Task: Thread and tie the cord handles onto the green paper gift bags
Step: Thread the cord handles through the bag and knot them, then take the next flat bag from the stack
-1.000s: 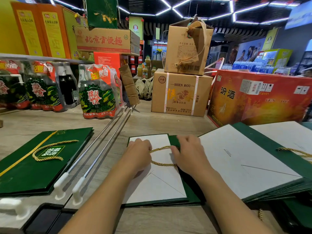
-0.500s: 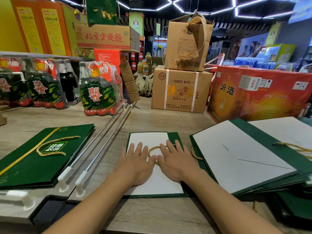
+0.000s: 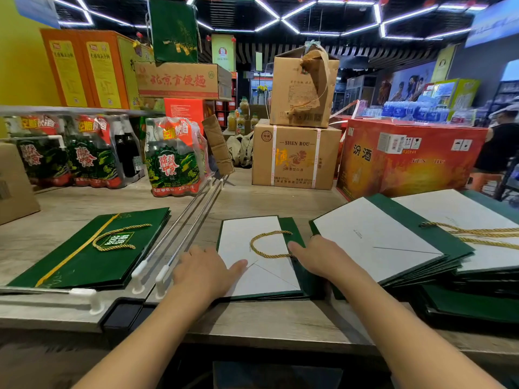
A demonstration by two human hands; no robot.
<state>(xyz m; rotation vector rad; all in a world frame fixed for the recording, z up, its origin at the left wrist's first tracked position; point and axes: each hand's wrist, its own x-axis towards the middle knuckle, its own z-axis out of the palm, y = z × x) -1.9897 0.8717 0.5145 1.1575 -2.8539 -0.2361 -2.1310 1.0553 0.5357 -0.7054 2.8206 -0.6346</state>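
Our left hand (image 3: 205,272) lies over the lower left edge of the flat green paper gift bag with its white panel turned up (image 3: 266,279). Its thumb lies straight on the white panel. Its fingers bend down over the edge, out of sight, so we cannot tell whether they clasp the bag.

Our right hand (image 3: 323,256) is on the bag's green fold at the right. Its thumb is stretched out just beside the ends of the twisted gold cord handle (image 3: 252,246). Its fingers drop out of sight at the bag's right edge, so we cannot tell their hold either. The cord loops across the white panel between our thumbs.

Close against the right hand sits a fanned stack of white-and-green flat bags (image 3: 379,242), with loose gold cords (image 3: 477,234) lying on it. Just left of the left hand run two thin metal rods with white plastic feet (image 3: 182,234). Beyond them lies a pile of green bags with cords fitted (image 3: 84,262). All of this rests on the grey wooden counter (image 3: 252,200). Brown cardboard cartons (image 3: 295,155) and a red carton (image 3: 407,158) stand at the back.
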